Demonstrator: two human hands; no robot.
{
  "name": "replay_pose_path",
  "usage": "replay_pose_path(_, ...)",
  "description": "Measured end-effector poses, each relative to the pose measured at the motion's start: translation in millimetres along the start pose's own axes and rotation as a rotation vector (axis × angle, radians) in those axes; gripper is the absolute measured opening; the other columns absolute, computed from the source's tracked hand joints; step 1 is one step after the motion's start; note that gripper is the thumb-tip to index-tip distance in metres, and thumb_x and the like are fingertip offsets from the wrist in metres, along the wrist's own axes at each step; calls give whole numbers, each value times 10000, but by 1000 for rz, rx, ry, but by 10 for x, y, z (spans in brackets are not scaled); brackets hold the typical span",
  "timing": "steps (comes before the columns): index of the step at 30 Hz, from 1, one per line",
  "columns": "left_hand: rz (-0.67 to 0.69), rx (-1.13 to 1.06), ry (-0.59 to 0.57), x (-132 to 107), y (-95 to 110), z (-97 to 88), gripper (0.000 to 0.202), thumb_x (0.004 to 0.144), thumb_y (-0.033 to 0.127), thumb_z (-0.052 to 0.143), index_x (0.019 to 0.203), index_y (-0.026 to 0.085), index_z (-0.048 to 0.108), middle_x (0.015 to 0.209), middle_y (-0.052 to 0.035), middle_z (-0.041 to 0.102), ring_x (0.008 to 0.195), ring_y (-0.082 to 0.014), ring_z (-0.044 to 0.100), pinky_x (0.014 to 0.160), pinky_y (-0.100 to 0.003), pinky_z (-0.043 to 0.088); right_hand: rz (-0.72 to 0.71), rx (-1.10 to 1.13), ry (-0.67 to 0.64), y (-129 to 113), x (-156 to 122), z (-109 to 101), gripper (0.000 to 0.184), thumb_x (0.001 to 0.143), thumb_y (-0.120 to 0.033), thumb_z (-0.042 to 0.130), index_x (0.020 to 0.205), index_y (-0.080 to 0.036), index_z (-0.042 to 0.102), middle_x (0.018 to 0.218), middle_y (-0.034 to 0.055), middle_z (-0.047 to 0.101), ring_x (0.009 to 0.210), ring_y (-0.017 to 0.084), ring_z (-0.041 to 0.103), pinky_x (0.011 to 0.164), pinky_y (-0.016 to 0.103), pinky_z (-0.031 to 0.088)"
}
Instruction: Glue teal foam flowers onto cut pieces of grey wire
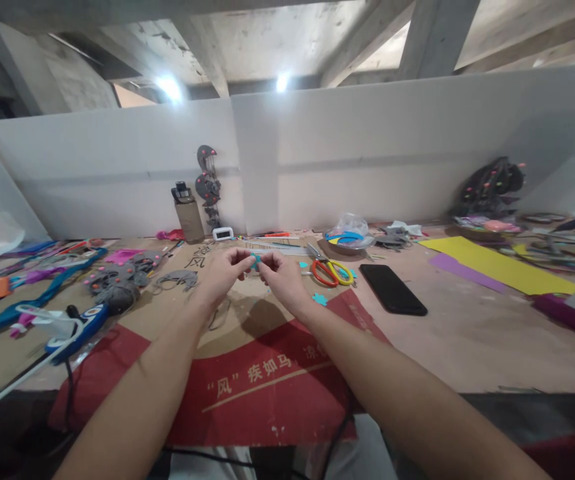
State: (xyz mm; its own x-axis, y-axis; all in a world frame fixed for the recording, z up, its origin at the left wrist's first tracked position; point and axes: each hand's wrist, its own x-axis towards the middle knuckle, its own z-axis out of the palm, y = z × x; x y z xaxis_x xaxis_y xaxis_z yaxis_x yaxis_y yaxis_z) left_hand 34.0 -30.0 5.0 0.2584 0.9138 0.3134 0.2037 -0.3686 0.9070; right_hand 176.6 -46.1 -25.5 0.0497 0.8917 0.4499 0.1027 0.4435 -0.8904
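Between the fingertips of both hands is a small teal cut-out piece [256,261], mostly covered by the fingers. My left hand [228,272] pinches it from the left, and my right hand [281,277] pinches it from the right. Both hands are raised over a red and brown cardboard sheet [247,393]. Just right of my right hand lies a teal flower-shaped cut-out [319,299]. Beyond it rest scissors [331,272] with one red and one yellow handle, and more teal bits lie around them.
A black phone [392,289] lies to the right, near yellow sheet material [502,265]. Behind stand a bottle [189,221] and a bowl [345,248] of scraps. Grey cut pieces [122,280], a blue power strip [78,333] and cables spread left. A white partition [317,153] closes the back.
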Motion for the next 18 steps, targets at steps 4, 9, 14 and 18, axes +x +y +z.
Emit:
replay_pose_path(4,6,-59,-26,16,-47,-4,287,705,402,652,840,150,626,704,-4,585,601,-98,494,550,-230,395,27,68,-24,-18,-1,14,212,767,-386,560,792,-176,549,650,-34,534,533,87,471,515,218,393)
replay_pose_path(9,-27,-123,-5,32,-57,-35,307,667,396,696,838,150,630,682,3,591,610,-100,524,548,-226,400,56,234,6,-15,32,9,249,744,-399,578,875,-197,515,757,-32,528,576,82,481,489,199,404)
replay_pose_path(14,-101,49,-59,6,-43,-13,355,645,388,696,897,149,625,649,-1,606,576,-116,549,518,-233,403,151,292,24,0,79,-47,237,736,-420,563,769,-193,503,615,-62,479,506,70,427,472,193,365)
replay_pose_path(18,-178,305,-320,-13,-114,51,226,670,297,636,845,156,663,589,-8,614,545,-140,562,497,-240,390,179,294,40,46,112,-66,222,722,-408,560,736,-200,484,576,-74,463,498,74,451,467,190,372)
